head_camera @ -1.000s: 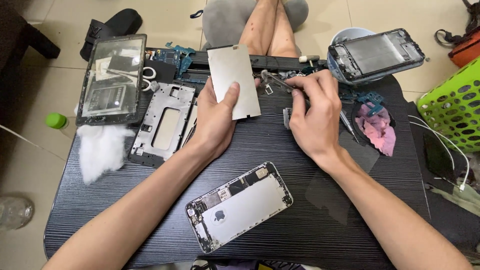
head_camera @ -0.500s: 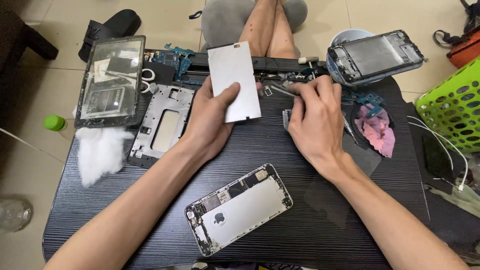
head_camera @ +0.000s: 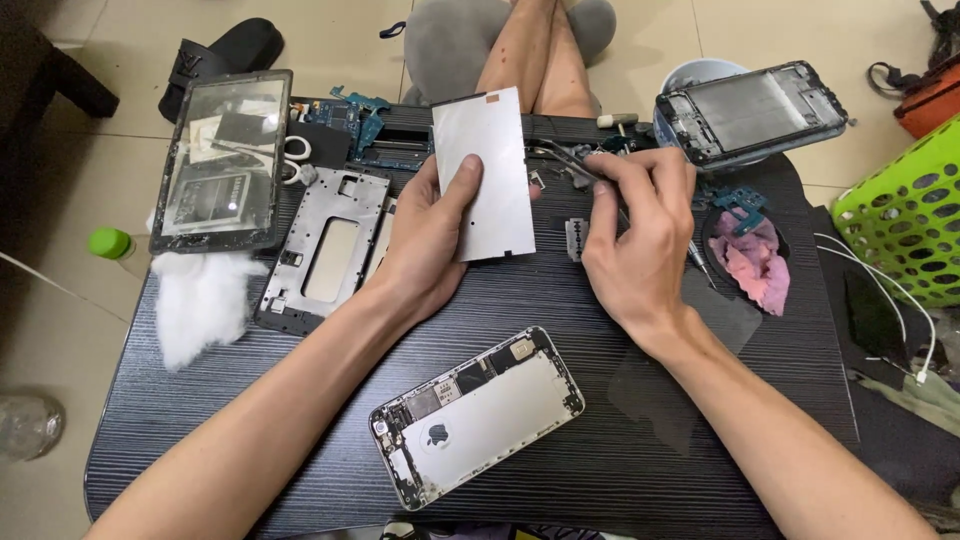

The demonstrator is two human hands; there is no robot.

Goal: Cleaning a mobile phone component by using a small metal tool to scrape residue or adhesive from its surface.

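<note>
My left hand (head_camera: 425,240) holds a thin silver rectangular panel (head_camera: 484,170) upright over the far middle of the dark table (head_camera: 640,440), thumb pressed on its face. To its right, my right hand (head_camera: 640,235) is closed on metal tweezers (head_camera: 565,160) whose tips point left toward the panel's right edge. A small razor blade (head_camera: 574,238) lies on the table just left of my right hand. An opened silver phone housing (head_camera: 478,414) lies near the front between my forearms.
A metal phone midframe (head_camera: 325,245) and a cracked tablet (head_camera: 222,160) lie at left, with white cotton (head_camera: 200,300) beside them. A blue circuit board (head_camera: 365,125) sits at the back. A phone frame (head_camera: 755,108), pink cloth (head_camera: 752,258) and green basket (head_camera: 905,215) are at right.
The silver panel has tilted up a little in my left hand. My right hand with the tweezers has shifted slightly toward the far edge.
</note>
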